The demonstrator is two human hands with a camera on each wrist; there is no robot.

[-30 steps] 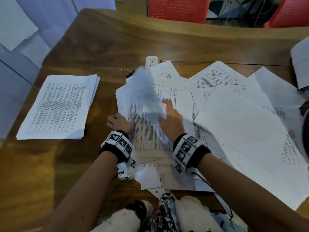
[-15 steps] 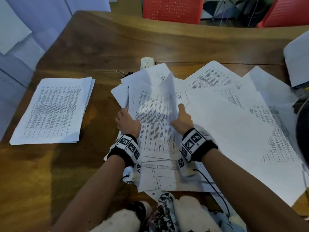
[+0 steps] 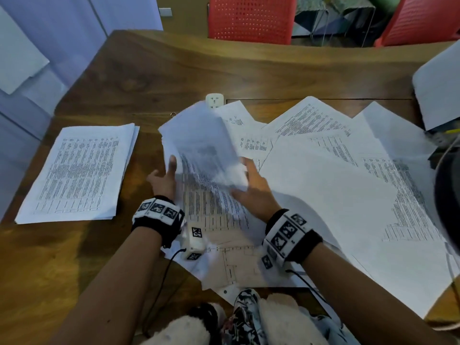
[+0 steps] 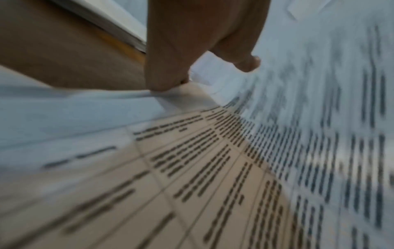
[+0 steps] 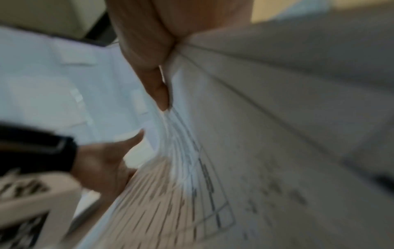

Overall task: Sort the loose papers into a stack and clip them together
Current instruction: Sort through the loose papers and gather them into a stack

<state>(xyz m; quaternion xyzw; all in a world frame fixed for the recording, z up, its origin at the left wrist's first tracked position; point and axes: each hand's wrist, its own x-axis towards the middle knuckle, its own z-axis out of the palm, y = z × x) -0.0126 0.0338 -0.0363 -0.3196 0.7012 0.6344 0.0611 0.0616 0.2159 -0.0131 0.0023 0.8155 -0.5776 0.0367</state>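
A blurred sheaf of printed papers (image 3: 206, 150) stands lifted and curled over the loose sheets in the middle of the wooden table (image 3: 224, 70). My right hand (image 3: 251, 188) pinches its right edge, and the thumb and finger (image 5: 160, 94) close on the paper in the right wrist view. Spread beside the sheaf's left edge, my left hand (image 3: 164, 178) has its fingertips (image 4: 162, 84) pressing on the sheets below. A neat stack (image 3: 79, 170) lies at the left. Only a metal loop of a binder clip (image 3: 172, 113) shows behind the sheaf.
Many loose printed sheets (image 3: 336, 195) fan over the table's right half to its front edge. A white power socket (image 3: 214, 100) sits behind the sheaf. Another paper pile (image 3: 438, 90) lies at the far right. Red chairs (image 3: 249, 18) stand beyond the table.
Half a second ago both hands held the sheaf by its sides. Now the left hand has let go and spread, and the sheaf curls over, blurred with motion.
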